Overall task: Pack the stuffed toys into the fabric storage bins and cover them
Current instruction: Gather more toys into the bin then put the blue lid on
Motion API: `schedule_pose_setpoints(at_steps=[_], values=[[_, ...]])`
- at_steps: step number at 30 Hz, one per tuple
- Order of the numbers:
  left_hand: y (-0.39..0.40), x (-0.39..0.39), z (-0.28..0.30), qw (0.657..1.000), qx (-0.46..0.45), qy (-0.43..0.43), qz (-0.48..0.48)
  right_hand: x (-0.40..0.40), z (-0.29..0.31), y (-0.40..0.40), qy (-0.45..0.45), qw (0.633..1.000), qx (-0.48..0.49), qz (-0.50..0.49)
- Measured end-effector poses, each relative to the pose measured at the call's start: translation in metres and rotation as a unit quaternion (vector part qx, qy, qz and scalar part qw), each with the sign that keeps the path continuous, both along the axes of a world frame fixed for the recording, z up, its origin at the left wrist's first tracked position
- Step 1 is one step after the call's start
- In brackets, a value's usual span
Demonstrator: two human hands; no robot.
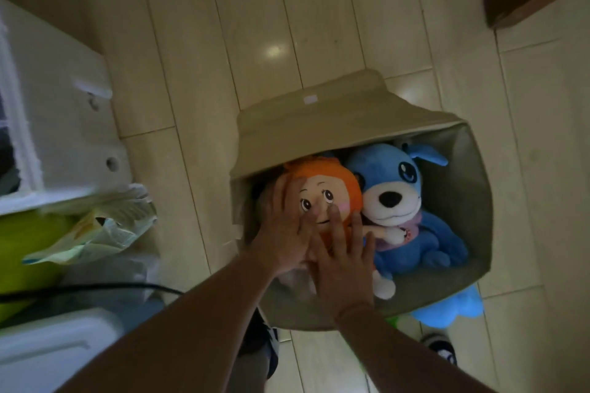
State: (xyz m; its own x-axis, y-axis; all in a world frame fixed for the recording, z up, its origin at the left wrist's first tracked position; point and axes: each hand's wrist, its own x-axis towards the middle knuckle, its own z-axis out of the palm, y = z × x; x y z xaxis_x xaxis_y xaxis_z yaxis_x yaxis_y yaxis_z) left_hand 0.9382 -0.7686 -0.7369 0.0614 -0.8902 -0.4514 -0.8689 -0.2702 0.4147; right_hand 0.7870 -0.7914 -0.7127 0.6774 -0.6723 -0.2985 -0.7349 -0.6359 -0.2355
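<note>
View from above of a beige fabric bin (459, 201) standing on a pale plank floor (223, 25), its lid (319, 124) folded back over the far-left rim. Inside lie two stuffed toys side by side: an orange-haired doll (332, 188) on the left and a blue dog (399, 201) with a white muzzle on the right, the two touching. Both hands reach into the bin from the near side. The left hand (284, 233) lies flat against the left side of the doll's head, fingers straight and spread; the right hand (344, 262) lies flat over the doll's lower face and body, fingers likewise straight, overlapping the left hand at its near edge. Neither hand curls around the toy. A second blue plush toy (453, 306) shows on the floor just beyond the bin's near-right corner. White furniture (57, 112), crumpled paper (105, 226) and a black cable (95, 289) occupy the left.
</note>
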Motion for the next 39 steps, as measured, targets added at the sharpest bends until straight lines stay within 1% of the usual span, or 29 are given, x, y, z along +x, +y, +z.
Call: schedule_pose_setpoints(at_steps=[1,2,3,5,7,9,10,11,13,15,18,21,24,26,28,30,33,35,37,39], values=[[0.001,0.002,-0.011,1.000,0.007,0.001,-0.003,-0.002,-0.012,-0.003,0.001,1.000,-0.001,0.018],[-0.001,0.005,-0.017,1.000,0.002,-0.004,0.018,0.000,-0.022,-0.009,0.005,0.999,0.001,0.034],[-0.005,0.008,-0.022,0.998,0.019,-0.002,0.053,0.004,-0.031,-0.012,0.007,0.999,-0.002,0.044],[-0.015,0.014,-0.013,0.992,0.068,-0.005,0.108,0.018,-0.039,-0.014,0.019,0.999,0.007,0.035],[-0.026,0.012,0.005,0.982,0.082,0.008,0.170,0.030,-0.033,-0.014,0.026,1.000,0.015,0.007],[-0.031,0.006,0.029,0.950,0.083,0.049,0.297,0.035,-0.018,-0.019,0.038,0.999,0.037,0.002],[-0.031,0.002,0.040,0.937,0.070,0.056,0.336,0.033,-0.010,-0.023,0.040,0.998,0.054,0.008],[-0.029,-0.002,0.052,0.933,0.054,0.052,0.351,0.029,0.003,-0.029,0.040,0.996,0.072,0.020],[-0.023,-0.010,0.075,0.933,0.027,0.039,0.358,0.015,0.033,-0.043,0.035,0.992,0.108,0.059],[-0.015,-0.017,0.107,0.927,0.014,0.044,0.373,-0.003,0.071,-0.051,0.032,0.988,0.124,0.083],[0.004,-0.031,0.157,0.932,0.011,0.026,0.362,-0.039,0.127,-0.059,0.055,0.990,0.114,0.068],[0.028,-0.048,0.205,0.920,0.028,-0.017,0.390,-0.085,0.182,-0.061,0.079,0.991,0.088,0.067],[0.054,-0.073,0.257,0.894,0.014,-0.064,0.443,-0.117,0.245,-0.062,0.112,0.989,0.080,0.045],[0.070,-0.097,0.300,0.871,0.032,-0.055,0.486,-0.122,0.297,-0.060,0.112,0.991,0.062,0.045],[0.090,-0.128,0.339,0.845,0.034,-0.057,0.530,-0.121,0.345,-0.049,0.111,0.987,0.070,0.092],[0.111,-0.159,0.379,0.843,0.030,-0.064,0.534,-0.123,0.391,-0.037,0.124,0.979,0.110,0.117],[0.149,-0.195,0.441,0.834,0.039,-0.059,0.548,-0.125,0.451,-0.010,0.143,0.967,0.096,0.186],[0.181,-0.212,0.479,0.813,0.022,-0.055,0.579,-0.125,0.483,0.010,0.138,0.960,0.085,0.226],[0.217,-0.223,0.513,0.788,0.012,-0.053,0.614,-0.119,0.509,0.036,0.132,0.951,0.107,0.258],[0.260,-0.233,0.537,0.767,0.026,-0.045,0.640,-0.109,0.529,0.072,0.132,0.936,0.140,0.296]])
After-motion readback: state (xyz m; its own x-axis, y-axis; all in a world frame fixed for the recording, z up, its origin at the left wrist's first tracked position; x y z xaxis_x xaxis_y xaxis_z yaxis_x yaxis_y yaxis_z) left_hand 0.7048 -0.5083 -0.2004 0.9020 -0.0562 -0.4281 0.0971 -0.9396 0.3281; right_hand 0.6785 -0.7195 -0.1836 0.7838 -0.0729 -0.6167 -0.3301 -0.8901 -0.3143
